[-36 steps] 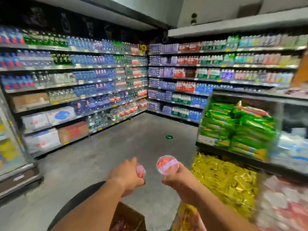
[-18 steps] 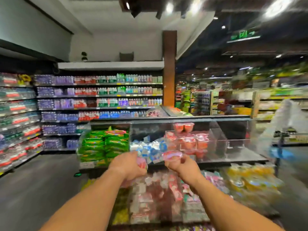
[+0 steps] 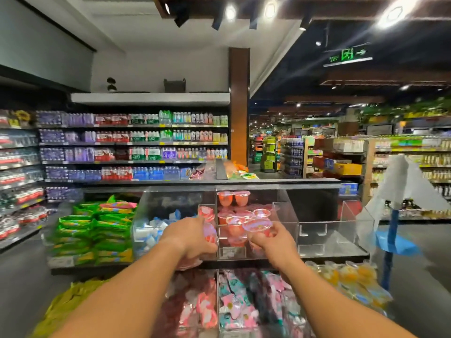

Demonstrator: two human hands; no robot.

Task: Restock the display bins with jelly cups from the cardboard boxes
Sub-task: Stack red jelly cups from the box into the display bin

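Both arms reach forward from the bottom of the view toward a clear acrylic display bin [image 3: 284, 211] at the centre of a store shelf unit. The left hand [image 3: 188, 236] has its fingers curled around red jelly cups [image 3: 211, 236], held against the bin's front left corner; at least one cup shows beside the knuckles and another peeks out beneath the hand, though the exact count is unclear. The right hand [image 3: 274, 241] grips a single jelly cup [image 3: 257, 226] with a pink foil lid, tilted slightly, at the bin's front edge.

Inside that bin, more red jelly cups [image 3: 234, 215] are piled up, with two standing higher at the back, toward 12 o'clock from the hands. At 3 o'clock from the filled bin sits an empty-looking clear compartment [image 3: 317, 230]. At 9 o'clock a neighbouring bin holds pale blue and white packets [image 3: 152, 228], and further toward 9 o'clock lie stacked green snack bags [image 3: 97, 232].

Below the hands, at 6 o'clock, a lower tier carries pink and teal wrapped sweets [image 3: 234, 303], with yellow jelly cups [image 3: 349, 276] toward 4 o'clock. Behind, at 11 o'clock, long shelves of bottled drinks [image 3: 134, 147] line the wall. A green exit sign [image 3: 347, 54] hangs at 1 o'clock.
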